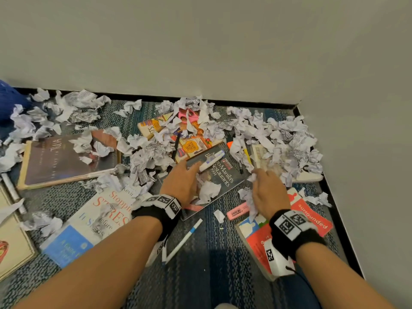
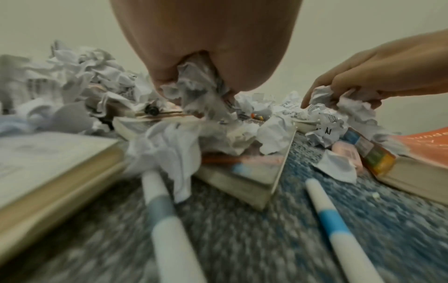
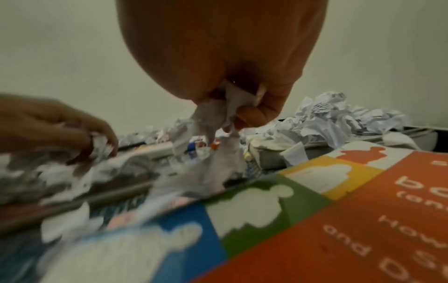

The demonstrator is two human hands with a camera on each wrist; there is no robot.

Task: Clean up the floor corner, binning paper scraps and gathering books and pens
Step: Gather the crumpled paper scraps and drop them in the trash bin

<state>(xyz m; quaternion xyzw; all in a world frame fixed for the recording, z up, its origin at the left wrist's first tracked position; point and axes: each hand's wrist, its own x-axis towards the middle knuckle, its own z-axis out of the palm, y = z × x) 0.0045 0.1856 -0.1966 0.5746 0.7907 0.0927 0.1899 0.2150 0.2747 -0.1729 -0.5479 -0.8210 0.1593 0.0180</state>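
Carpeted floor (image 1: 207, 253) in a wall corner, seen from above the person's 2 forearms. Nearest the viewer, a white pen with a blue band (image 1: 185, 238) lies on bare carpet between the wrists, and a red-orange book (image 1: 312, 216) lies under the right wrist toward the right wall. A blue-and-white book (image 1: 89, 228) sits left of the left forearm, with a pink eraser-like bar (image 1: 237, 210) just beside the red-orange book.

Left hand (image 1: 181, 182): fingers curled round a wad of crumpled paper (image 2: 198, 90), gripping it above the near edge of a dark restaurant guide (image 1: 219, 177); a white marker (image 1: 210, 160) rests on that guide just beyond the fingers. Right hand (image 1: 268, 194): fingers and thumb bunched on a second paper wad (image 3: 218, 116), held over the carpet between the guide and the red-orange book; the wrist views are blurred, so the exact grip is likely a loose clench.

Farther left, a dark brown book (image 1: 66, 161) lies flat with scraps on its cover. Beyond the hands, loose paper scraps (image 1: 287, 139) heap along the baseboard and into the right corner, partly burying an orange illustrated book (image 1: 189, 146), a black pen (image 1: 176, 144) and a yellow pen (image 1: 247, 155). A blue object (image 1: 9, 101) sits at the far left edge.
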